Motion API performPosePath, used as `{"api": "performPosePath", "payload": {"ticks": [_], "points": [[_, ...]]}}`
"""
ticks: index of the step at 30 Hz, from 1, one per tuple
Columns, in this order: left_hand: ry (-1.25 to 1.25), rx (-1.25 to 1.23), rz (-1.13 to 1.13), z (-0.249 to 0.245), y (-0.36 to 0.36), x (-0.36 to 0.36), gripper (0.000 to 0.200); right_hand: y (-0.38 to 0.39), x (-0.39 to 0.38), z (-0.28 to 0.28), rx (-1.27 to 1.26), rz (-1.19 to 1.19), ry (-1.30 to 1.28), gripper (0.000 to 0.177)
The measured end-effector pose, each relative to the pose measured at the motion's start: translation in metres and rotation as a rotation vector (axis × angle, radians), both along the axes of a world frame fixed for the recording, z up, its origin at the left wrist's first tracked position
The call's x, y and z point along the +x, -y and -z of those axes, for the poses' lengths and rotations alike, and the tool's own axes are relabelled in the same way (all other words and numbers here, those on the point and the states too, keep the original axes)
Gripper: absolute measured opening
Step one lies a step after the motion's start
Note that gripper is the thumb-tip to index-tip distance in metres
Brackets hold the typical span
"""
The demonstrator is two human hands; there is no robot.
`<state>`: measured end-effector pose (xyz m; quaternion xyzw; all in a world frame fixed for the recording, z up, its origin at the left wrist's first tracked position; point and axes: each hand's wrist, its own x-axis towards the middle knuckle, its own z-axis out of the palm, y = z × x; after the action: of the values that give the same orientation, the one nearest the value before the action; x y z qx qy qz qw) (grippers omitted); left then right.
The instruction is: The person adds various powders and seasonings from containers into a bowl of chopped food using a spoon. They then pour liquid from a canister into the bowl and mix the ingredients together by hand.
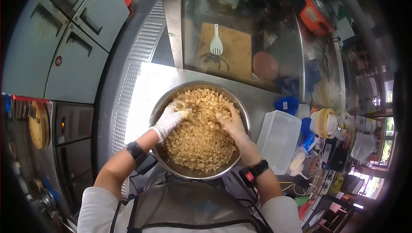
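A wide steel bowl (159, 158) full of small, light-brown diced food pieces (199, 145) stands in front of me on a metal worktop. My left hand (170, 119), in a white glove, is in the left part of the heap, its fingers closed around some of the pieces. My right hand (231, 123) wears a thin, see-through glove. It reaches into the heap from the right, with curled fingers around more pieces. Motion blurs the fingertips of both hands slightly, and food partly covers them.
A translucent plastic tub (279, 140) sits right of the bowl. Beyond the worktop, a pale slotted spatula (216, 42) lies on a brown board (240, 46) behind a glass-like pane. Grey cabinets (79, 63) line the left. Bags and containers crowd the right side.
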<state>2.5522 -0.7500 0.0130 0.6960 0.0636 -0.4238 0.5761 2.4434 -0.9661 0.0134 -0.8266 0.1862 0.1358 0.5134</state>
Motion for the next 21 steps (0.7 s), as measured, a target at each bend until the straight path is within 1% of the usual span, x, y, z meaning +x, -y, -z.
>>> {"api": "performPosePath", "payload": {"ticks": [1,2,3,4,5,6,8,9,11,12,14,15,16,17,18,19,20,21], "points": [[-0.061,-0.051,-0.054,-0.013,0.003,0.0,0.045,-0.014,0.004,-0.027,0.242,0.265,-0.03,0.051],[-0.263,-0.137,-0.077,0.006,0.005,-0.001,0.06,-0.021,0.007,-0.041,0.479,0.535,-0.055,0.052],[-0.196,-0.149,0.047,0.043,0.011,0.0,0.064,-0.016,0.012,-0.024,0.507,0.426,-0.082,0.05],[-0.131,-0.153,0.173,0.069,0.013,0.0,0.069,-0.014,0.009,-0.012,0.517,0.313,-0.117,0.05],[-0.295,-0.048,0.165,0.042,0.026,0.0,0.065,-0.013,0.003,-0.006,0.52,0.228,-0.112,0.05],[-0.252,-0.236,0.18,0.052,0.027,-0.003,0.056,-0.012,-0.002,-0.001,0.508,0.155,-0.086,0.049],[-0.236,-0.268,0.299,0.04,0.029,0.002,0.05,-0.008,-0.01,-0.01,0.466,0.0,-0.017,0.049],[-0.25,-0.26,0.3,0.033,0.029,0.003,0.05,-0.007,-0.012,-0.019,0.439,-0.062,0.004,0.049],[-0.081,-0.143,0.504,0.018,0.03,0.004,0.044,-0.008,-0.007,-0.006,0.386,-0.071,-0.037,0.049],[-0.094,-0.137,0.51,0.011,0.029,-0.001,0.044,-0.01,0.002,0.018,0.348,-0.01,-0.138,0.049],[0.082,0.125,0.39,-0.004,0.027,-0.007,0.037,-0.014,0.014,0.021,0.26,0.072,-0.177,0.049],[-0.005,0.049,0.318,-0.011,0.023,-0.007,0.034,-0.01,0.015,0.013,0.219,0.138,-0.316,0.049],[-0.023,0.026,0.297,-0.044,0.015,-0.004,0.038,-0.01,0.018,-0.01,0.179,0.202,-0.459,0.049],[0.151,0.049,0.299,-0.017,-0.006,-0.004,0.041,-0.003,0.0,0.007,0.318,0.26,-0.153,0.052],[0.329,0.07,0.299,0.01,-0.024,-0.007,0.044,0.007,-0.015,0.021,0.157,0.27,-0.151,0.059],[0.069,0.005,0.1,-0.017,-0.021,-0.014,0.052,0.005,-0.025,0.017,0.395,0.398,-0.255,0.06],[0.064,0.006,0.1,-0.016,-0.019,-0.022,0.052,0.0,-0.031,0.001,0.633,0.524,-0.358,0.062],[-0.088,0.042,0.069,-0.014,-0.017,-0.026,0.054,-0.007,-0.033,-0.017,0.631,0.521,-0.356,0.062]]}}
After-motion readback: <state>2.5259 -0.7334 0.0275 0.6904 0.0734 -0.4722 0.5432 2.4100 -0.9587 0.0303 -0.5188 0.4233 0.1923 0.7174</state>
